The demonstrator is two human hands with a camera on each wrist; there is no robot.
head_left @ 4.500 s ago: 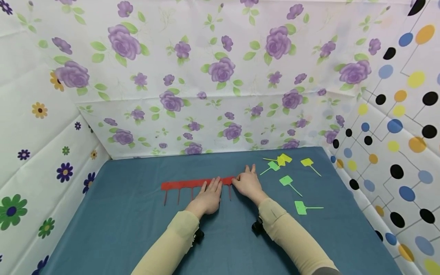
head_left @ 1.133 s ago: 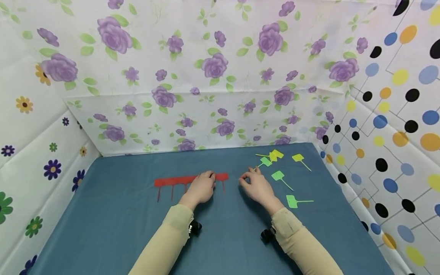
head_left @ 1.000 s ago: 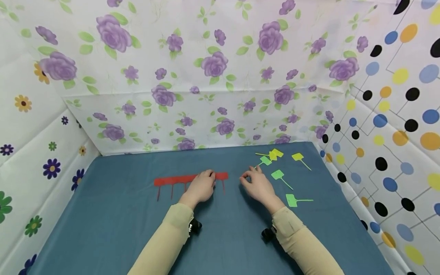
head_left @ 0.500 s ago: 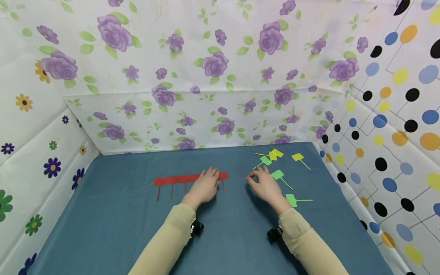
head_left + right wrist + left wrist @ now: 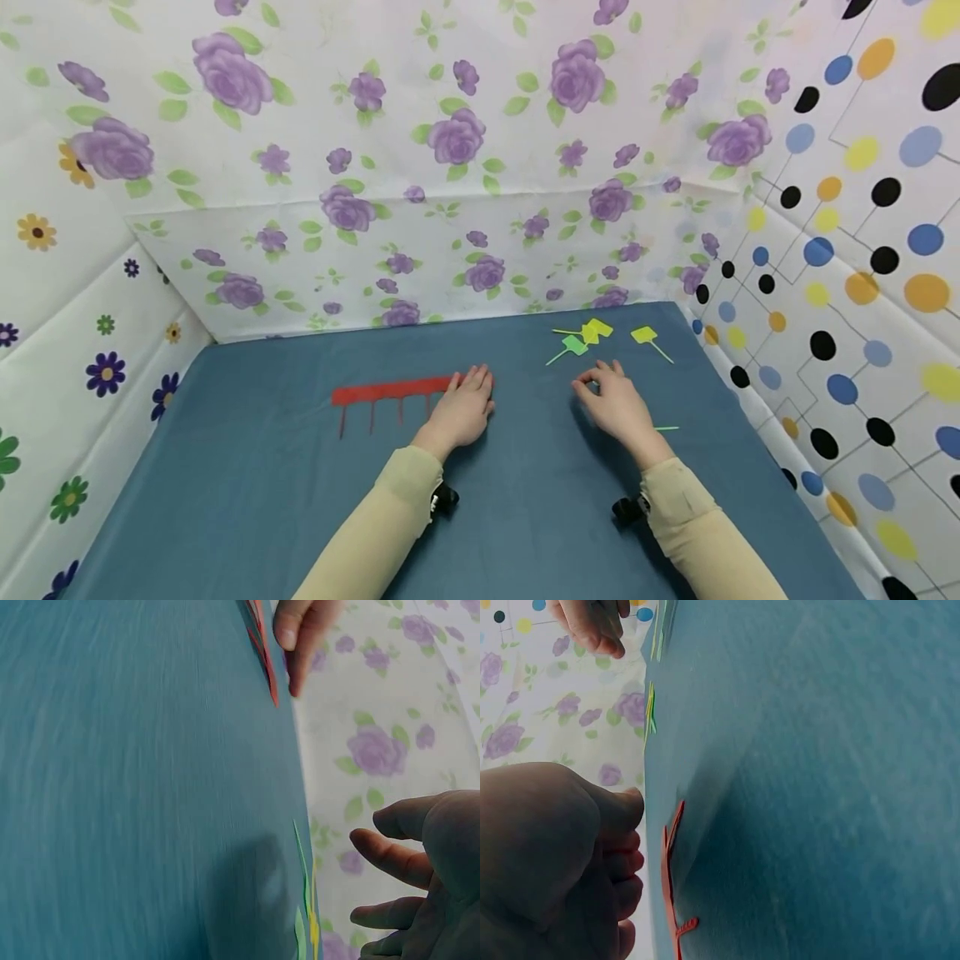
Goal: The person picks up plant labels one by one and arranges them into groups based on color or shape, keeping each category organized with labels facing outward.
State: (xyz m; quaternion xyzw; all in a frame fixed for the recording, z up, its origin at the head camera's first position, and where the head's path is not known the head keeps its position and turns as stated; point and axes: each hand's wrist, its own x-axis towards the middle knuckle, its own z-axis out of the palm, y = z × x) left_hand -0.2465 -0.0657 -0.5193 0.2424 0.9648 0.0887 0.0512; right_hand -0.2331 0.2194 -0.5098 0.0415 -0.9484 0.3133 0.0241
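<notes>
Left hand [image 5: 460,410]: positioned over the right end of a red band of flat square heads with thin stems [image 5: 393,390]. Grip on this side: apart, with fingers extended in the head view and loosely bent in the left wrist view. Contact with the red band: not determinable. Location of the red band: left of centre on the blue cloth-covered table [image 5: 510,517], in a nearly level line, with 4 stems visible and directed toward the person; a small red portion visible beyond the fingers.

Right hand [image 5: 618,408]: right of the red band, well apart from it, above the table, with a dark shadow below in the right wrist view. Grip on this side: apart, thumb and index finger curved, with a gap between the tips.

Beyond the right hand: a flat green swatter-shaped piece [image 5: 574,345], stem angled to the front left; just behind it, 2 overlapping yellow swatter-shaped pieces [image 5: 598,327]; farther right, a lone yellow swatter-shaped piece [image 5: 644,335], stem angled to the front right. Beside the right wrist: a thin green stem [image 5: 667,428], remainder hidden.

Surroundings: beige sleeves [image 5: 375,525]; at the rear, a white sheet with purple roses [image 5: 510,179].
</notes>
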